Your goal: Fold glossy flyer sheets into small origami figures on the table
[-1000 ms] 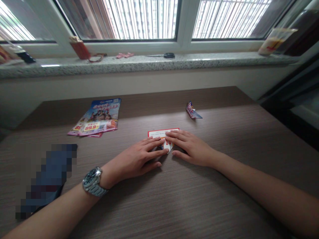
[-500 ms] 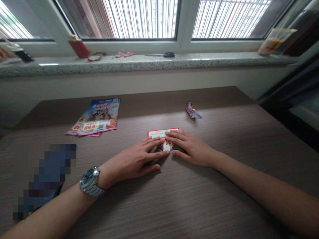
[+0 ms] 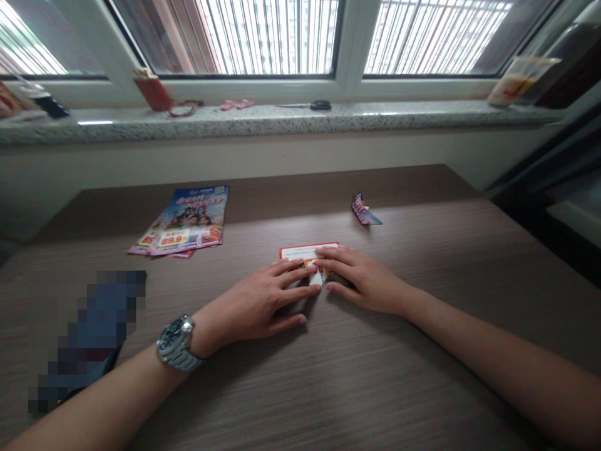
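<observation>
- Barely any movement: left hand (image 3: 258, 300) has its thumb slid back a touch
- fingers (image 3: 300, 291) there and on the right hand (image 3: 369, 275) are spread loose, resting over the folded paper (image 3: 294, 252)
- that's mid-desk (image 3: 263, 394), flyers (image 3: 192, 219) left, little folded piece (image 3: 360, 210) farther back right

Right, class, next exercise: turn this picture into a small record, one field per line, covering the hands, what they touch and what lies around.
Left hand: fingers spread, touching the paper
Right hand: fingers on the paper's right side
Paper: white, red-edged, seemingly folded, partly hidden by both hands
Watch: on the left wrist
Flyers: overlapping, far left on the table
Folded piece: beyond the right hand
Pixelated item: left of the watch, unidentifiable
Sill: holds scissors, among other things
</observation>
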The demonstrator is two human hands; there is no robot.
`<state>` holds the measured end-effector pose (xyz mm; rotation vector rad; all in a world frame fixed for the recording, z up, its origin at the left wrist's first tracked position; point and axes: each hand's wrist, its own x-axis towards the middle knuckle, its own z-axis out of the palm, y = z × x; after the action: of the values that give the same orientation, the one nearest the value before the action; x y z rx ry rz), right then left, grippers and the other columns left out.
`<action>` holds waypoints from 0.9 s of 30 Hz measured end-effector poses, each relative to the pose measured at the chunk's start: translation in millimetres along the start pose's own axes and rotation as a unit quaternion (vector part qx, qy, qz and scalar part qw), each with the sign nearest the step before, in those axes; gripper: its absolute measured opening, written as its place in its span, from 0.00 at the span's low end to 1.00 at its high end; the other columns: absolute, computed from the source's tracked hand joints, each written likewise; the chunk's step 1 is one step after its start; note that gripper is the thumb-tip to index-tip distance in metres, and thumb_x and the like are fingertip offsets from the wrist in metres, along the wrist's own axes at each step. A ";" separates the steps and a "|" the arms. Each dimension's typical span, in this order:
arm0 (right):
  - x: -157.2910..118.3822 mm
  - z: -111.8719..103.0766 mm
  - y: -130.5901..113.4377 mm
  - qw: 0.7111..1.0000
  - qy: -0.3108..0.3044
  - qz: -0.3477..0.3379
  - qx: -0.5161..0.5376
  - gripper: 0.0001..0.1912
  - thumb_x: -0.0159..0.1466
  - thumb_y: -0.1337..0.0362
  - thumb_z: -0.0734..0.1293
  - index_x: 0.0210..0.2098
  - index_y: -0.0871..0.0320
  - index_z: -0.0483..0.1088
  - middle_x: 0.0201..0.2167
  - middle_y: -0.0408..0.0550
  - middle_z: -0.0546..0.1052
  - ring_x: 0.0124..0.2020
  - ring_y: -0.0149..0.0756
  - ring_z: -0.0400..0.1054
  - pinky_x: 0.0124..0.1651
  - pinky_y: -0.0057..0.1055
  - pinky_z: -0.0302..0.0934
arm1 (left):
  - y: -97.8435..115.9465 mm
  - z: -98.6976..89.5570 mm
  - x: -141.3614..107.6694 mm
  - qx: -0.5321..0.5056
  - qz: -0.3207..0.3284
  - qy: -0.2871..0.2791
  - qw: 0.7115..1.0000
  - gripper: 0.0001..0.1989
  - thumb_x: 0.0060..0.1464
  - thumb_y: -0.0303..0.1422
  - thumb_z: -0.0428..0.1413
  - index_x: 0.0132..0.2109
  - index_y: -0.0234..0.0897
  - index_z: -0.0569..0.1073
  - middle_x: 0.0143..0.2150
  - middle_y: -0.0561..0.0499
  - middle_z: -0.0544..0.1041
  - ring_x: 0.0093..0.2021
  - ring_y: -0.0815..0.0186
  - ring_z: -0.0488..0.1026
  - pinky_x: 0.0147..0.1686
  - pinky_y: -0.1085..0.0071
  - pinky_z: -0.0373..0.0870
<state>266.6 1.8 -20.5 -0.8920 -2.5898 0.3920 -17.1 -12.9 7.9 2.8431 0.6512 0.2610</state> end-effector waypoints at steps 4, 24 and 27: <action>0.8 -0.4 -0.5 1.000 0.005 -0.012 -0.008 0.24 0.73 0.57 0.64 0.66 0.54 0.64 0.69 0.57 0.66 0.69 0.49 0.60 0.70 0.55 0.57 | 1.3 -1.2 0.6 0.017 -0.003 -0.013 1.000 0.28 0.68 0.45 0.54 0.71 0.46 0.63 0.74 0.45 0.59 0.73 0.47 0.58 0.69 0.47 0.62; 2.0 -1.7 -0.2 0.998 -0.020 -0.017 0.057 0.16 0.74 0.61 0.62 0.60 0.55 0.65 0.66 0.53 0.70 0.68 0.44 0.63 0.69 0.47 0.60 | 0.5 2.0 -1.4 -0.005 -0.018 -0.011 1.000 0.28 0.69 0.45 0.52 0.71 0.45 0.63 0.74 0.44 0.60 0.73 0.51 0.58 0.71 0.51 0.58; 1.4 -2.9 -0.1 0.998 -0.014 -0.012 0.067 0.14 0.74 0.62 0.62 0.59 0.55 0.65 0.66 0.54 0.70 0.68 0.44 0.63 0.69 0.47 0.59 | 0.3 3.3 -1.9 0.017 -0.025 -0.012 0.999 0.28 0.69 0.47 0.51 0.71 0.46 0.62 0.75 0.46 0.59 0.74 0.50 0.56 0.72 0.48 0.55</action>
<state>266.8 3.0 -17.6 -0.8144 -2.5613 0.5677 -17.9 -14.6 4.6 2.8534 0.7272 0.2083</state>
